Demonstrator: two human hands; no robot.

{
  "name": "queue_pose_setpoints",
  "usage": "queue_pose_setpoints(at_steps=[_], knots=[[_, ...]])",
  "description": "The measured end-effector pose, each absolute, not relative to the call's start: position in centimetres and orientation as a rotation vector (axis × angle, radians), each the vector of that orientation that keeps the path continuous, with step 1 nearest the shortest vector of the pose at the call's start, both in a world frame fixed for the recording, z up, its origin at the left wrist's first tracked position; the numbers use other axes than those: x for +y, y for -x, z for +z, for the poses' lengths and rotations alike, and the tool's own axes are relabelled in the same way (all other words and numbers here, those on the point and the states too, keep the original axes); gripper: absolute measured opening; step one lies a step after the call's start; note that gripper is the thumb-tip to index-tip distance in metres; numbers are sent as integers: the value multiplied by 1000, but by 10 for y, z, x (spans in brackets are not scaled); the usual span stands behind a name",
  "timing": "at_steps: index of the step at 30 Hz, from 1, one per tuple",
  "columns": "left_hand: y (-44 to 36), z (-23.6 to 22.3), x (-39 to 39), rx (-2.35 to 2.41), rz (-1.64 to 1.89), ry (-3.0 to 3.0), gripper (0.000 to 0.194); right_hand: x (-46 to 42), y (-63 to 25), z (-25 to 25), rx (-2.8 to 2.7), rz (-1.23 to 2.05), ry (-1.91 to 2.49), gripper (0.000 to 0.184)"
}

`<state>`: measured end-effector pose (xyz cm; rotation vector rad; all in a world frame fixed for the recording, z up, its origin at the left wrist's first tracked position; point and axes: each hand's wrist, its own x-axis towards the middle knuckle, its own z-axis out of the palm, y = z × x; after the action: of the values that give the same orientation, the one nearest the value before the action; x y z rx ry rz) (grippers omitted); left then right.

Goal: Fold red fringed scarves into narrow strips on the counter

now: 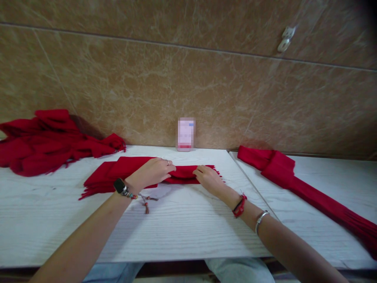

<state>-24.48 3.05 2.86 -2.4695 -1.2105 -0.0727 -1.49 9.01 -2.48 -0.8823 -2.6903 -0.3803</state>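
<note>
A red fringed scarf (185, 173) lies on the white table in front of me, folded in layers on its left part. Fringe shows at both of its ends. My left hand (155, 171) is closed on the scarf near its middle, with a ring on one finger. Closer to the right fringe, my right hand (207, 179) pinches the cloth with curled fingers. Between the two hands the fabric looks slightly bunched. The fingertips are partly hidden against the cloth.
A heap of red scarves (38, 143) lies at the left. At the right another red scarf (312, 196) stretches toward the front edge, folded over at its far end. A phone (185, 134) leans on the brown tiled wall (147, 82). The white table (176, 232) has a seam at right.
</note>
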Motion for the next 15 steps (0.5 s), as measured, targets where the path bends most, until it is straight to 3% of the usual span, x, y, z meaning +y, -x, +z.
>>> queue_pose_setpoints(at_steps=[9, 15], knots=[[250, 46, 24, -1233, -74, 2428, 15, 101, 5, -24, -2436, -277, 733, 26], [248, 48, 22, -1248, -61, 2470, 21, 94, 0, -16, -2372, -378, 555, 26]])
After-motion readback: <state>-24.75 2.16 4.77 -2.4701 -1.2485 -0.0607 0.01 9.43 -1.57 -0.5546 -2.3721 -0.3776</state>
